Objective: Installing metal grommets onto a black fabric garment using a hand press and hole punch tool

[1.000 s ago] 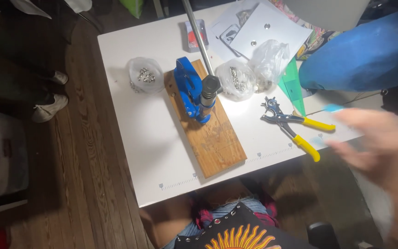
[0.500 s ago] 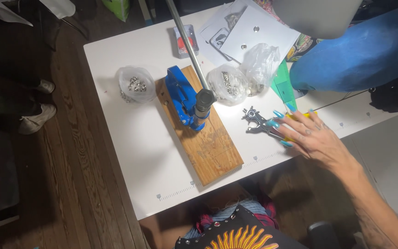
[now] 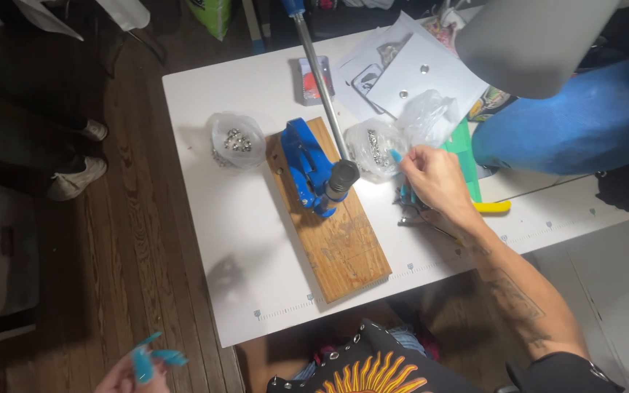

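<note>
While the right hand [image 3: 434, 178] reaches out over the white table [image 3: 205, 116], its tattooed forearm stretches up from the lower right corner, wrist bent slightly and the back of the hand turned toward the camera. Its fingers are curled inward, the tips with turquoise nails meeting at the edge of a clear plastic bag [image 3: 375, 145] of small metal pieces; whether they have actually pinched the plastic cannot be told. The bag is crumpled and translucent, with a cluster of silvery parts showing through, and it lies just right of the blue hand press [image 3: 307, 164], near the middle of the table. Under the palm lie pliers with yellow handles [image 3: 491, 207], one handle poking out to the right of the wrist.

The left hand [image 3: 136, 367] sits low at the bottom left edge, off the table and above the wooden floor, fingers loosely spread with long turquoise nails, holding nothing.

The press is bolted on a wooden board [image 3: 343, 240], its long metal lever [image 3: 318, 76] slanting up toward the far edge. A second bag of metal pieces [image 3: 234, 140] lies left of the board.
</note>
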